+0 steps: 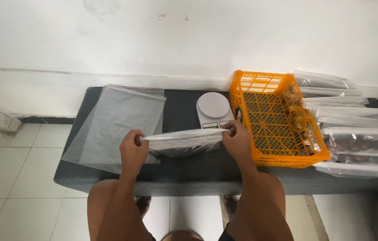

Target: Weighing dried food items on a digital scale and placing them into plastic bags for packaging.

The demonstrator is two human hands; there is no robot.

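Left hand (133,149), right hand (238,140) each pinch top edge of filled clear bag (184,142), dark contents, above dark table (189,172). Orange crate (272,118) near-empty; sealed filled bags (354,134) stacked right. Empty bags (117,122) left; scale (214,109) behind.

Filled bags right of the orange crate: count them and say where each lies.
7 filled bags in view, stacked in an overlapping column right of the orange crate, from the wall end to the near table edge. More may be hidden underneath or off-frame.
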